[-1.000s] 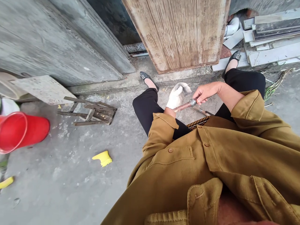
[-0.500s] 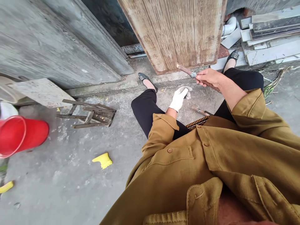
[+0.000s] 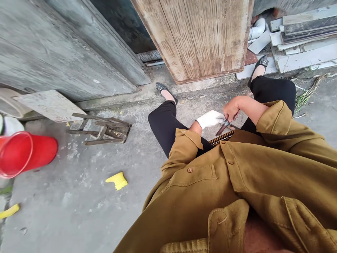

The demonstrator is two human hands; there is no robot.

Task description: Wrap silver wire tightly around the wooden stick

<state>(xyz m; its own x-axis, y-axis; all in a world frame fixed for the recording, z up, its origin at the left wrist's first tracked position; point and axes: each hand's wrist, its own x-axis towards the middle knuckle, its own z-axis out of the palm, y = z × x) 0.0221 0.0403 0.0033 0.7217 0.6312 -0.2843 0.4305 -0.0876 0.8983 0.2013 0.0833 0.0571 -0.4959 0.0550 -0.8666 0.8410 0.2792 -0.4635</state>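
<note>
The wire-bound stick (image 3: 220, 130) has been swung down, likely light and stiff, best gripped on bare wood; it's grasped in the bare right hand (image 3: 231, 109) between the knees (image 3: 158, 116), while whether anything is pinched by the gloved left hand (image 3: 210, 119), just beside, cannot be told.

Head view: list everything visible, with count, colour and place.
Wire-wrapped stick: 1, brown, centre right
Wooden panel: 1, brown, top centre
Bucket: 1, red, far left
Wooden frame: 1, brown, left
Scraps: 2, yellow, lower left
Boards: several, mostly white, upper right
Pipe elbow: 1, white, upper right
Plants: some, green, right
Shirt: 1, mustard, bottom
Shoes: 2, black, on feet
Left hand: 1, white-gloved, beside stick
Right hand: 1, bare, gripping stick
</note>
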